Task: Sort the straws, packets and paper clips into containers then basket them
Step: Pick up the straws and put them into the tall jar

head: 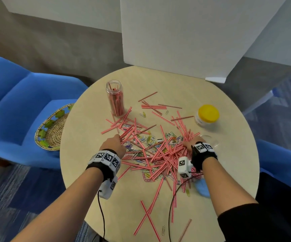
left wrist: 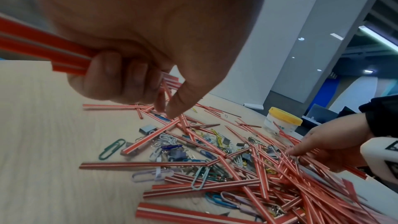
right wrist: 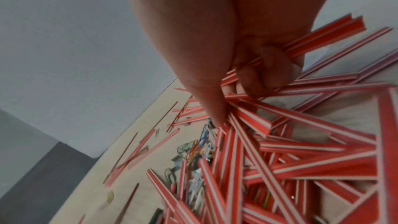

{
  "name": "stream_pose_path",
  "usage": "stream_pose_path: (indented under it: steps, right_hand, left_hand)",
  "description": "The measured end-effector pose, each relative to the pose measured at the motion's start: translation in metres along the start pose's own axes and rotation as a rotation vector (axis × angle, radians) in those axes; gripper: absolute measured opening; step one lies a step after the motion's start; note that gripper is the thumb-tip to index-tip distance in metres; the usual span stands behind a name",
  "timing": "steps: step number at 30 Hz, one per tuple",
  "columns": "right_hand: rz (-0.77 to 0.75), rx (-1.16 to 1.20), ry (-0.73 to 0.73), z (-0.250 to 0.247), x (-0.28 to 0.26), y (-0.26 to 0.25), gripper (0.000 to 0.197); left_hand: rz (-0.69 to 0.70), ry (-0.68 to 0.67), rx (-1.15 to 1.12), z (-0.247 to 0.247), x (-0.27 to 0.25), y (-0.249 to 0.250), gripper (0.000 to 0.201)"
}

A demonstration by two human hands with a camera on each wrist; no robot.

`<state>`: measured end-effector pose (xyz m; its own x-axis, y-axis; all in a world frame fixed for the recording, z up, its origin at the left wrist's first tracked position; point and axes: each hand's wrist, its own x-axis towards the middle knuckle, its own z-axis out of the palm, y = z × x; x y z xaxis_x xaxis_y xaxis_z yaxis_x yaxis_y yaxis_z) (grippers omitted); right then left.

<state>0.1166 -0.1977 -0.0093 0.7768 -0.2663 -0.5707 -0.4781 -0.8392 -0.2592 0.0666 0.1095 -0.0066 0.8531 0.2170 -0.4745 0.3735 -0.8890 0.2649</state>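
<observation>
Red-and-white striped straws point(head: 160, 154) lie in a heap mixed with coloured paper clips point(head: 147, 139) on the round table point(head: 82, 137). A tall clear jar point(head: 115, 98) at the back left holds several straws upright. My left hand point(head: 118, 137) is at the heap's left edge, fingers curled round a bundle of straws point(left wrist: 43, 48), thumb point(left wrist: 181, 101) pointing down at the pile. My right hand point(head: 185, 144) is on the heap's right side, gripping a bunch of straws point(right wrist: 318, 35) against the palm. No packets can be made out.
A jar with a yellow lid point(head: 207, 114) stands at the back right, with a clear shallow container point(head: 211, 139) just beyond my right wrist. A blue lid point(head: 202, 188) lies under my right forearm. A woven basket point(head: 52, 127) rests on the blue chair point(head: 10, 102) to the left.
</observation>
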Motion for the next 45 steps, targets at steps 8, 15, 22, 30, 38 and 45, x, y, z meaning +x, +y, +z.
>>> stream_pose_path:
  steps: [8, 15, 22, 30, 38, 45]
  right_hand:
    - [-0.118, 0.403, 0.094, -0.006, 0.000, -0.003, 0.027]
    - [-0.281, 0.699, 0.077, -0.010, -0.008, -0.024, 0.029]
    - [-0.389, 0.906, -0.032, -0.034, -0.028, -0.054, 0.027]
    - [-0.560, 1.072, -0.224, -0.068, -0.057, -0.134, 0.039]
    - [-0.676, 1.184, -0.297, -0.090, -0.071, -0.215, 0.055]
    - [-0.681, 1.176, -0.265, -0.087, -0.059, -0.247, 0.056]
  left_hand:
    - [0.129, 0.173, 0.066, 0.006, -0.014, 0.034, 0.047]
    - [0.173, 0.184, -0.145, 0.006, -0.009, 0.045, 0.048]
    - [0.316, 0.041, -0.111, -0.051, -0.001, 0.029, 0.035]
    - [0.366, 0.324, -1.033, -0.174, 0.017, 0.032, 0.046]
    - [0.415, 0.324, -1.572, -0.228, 0.098, 0.038, 0.038]
    - [0.446, 0.314, -1.305, -0.195, 0.133, 0.035, 0.032]
